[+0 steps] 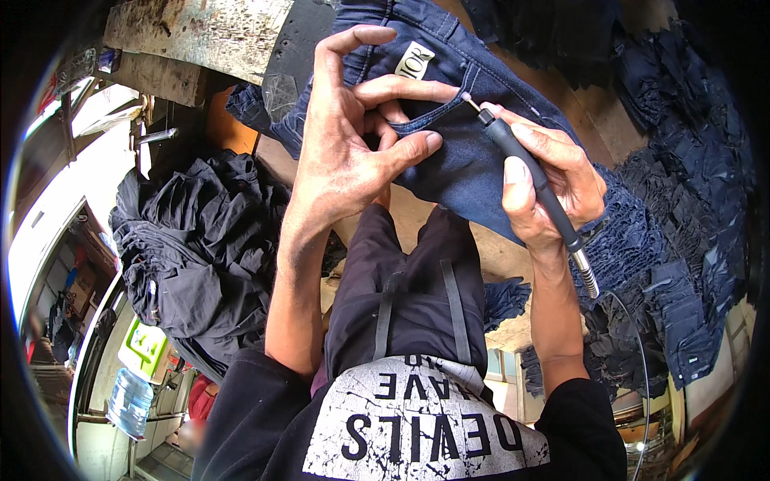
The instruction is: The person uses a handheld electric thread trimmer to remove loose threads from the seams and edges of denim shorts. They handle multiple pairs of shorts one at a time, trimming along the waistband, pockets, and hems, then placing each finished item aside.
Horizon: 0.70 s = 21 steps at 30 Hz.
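Note:
Dark blue jeans [481, 180] lie spread in front of me, with a pale label patch near a curved pocket edge [425, 120]. My left hand [349, 136] is at that pocket: one finger presses along the cloth to its upper corner, the thumb lies near the lower edge, and another finger is raised. The other left fingers are partly hidden at the pocket opening. In my right hand [561, 172] is a black pen-shaped rotary tool [536, 178], gripped between thumb and fingers. Its thin metal tip with a small pale bit touches or nearly touches the pocket corner.
A heap of black garments [200, 248] is at the left. Piles of dark blue denim [682, 160] fill the right side. A cable [642, 345] trails from the tool down the right. Worn wooden boards [192, 36] stand at upper left, a water bottle [131, 401] at lower left.

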Available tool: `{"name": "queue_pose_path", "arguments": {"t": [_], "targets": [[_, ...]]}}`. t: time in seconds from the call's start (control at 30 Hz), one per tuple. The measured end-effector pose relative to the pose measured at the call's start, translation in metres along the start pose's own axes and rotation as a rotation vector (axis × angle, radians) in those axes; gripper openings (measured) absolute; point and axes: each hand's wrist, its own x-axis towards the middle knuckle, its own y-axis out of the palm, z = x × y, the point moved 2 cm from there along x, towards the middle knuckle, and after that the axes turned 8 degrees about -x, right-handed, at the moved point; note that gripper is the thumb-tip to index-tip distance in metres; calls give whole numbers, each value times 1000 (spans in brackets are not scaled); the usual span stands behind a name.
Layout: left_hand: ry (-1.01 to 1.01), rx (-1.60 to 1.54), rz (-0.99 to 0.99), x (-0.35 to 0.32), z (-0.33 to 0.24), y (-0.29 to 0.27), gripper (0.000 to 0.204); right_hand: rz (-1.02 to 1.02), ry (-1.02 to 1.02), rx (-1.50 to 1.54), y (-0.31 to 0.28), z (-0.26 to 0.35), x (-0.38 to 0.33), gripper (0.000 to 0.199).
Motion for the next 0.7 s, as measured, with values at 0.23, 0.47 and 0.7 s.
{"name": "queue_pose_path", "arguments": {"t": [0.23, 0.47, 0.7], "targets": [[15, 41, 0, 2, 0, 2, 88, -33, 34, 9, 2, 1, 1, 26], [-41, 22, 7, 0, -3, 1, 94, -42, 59, -11, 2, 4, 3, 25], [17, 21, 20, 1, 1, 2, 84, -59, 97, -31, 2, 4, 2, 25]]}}
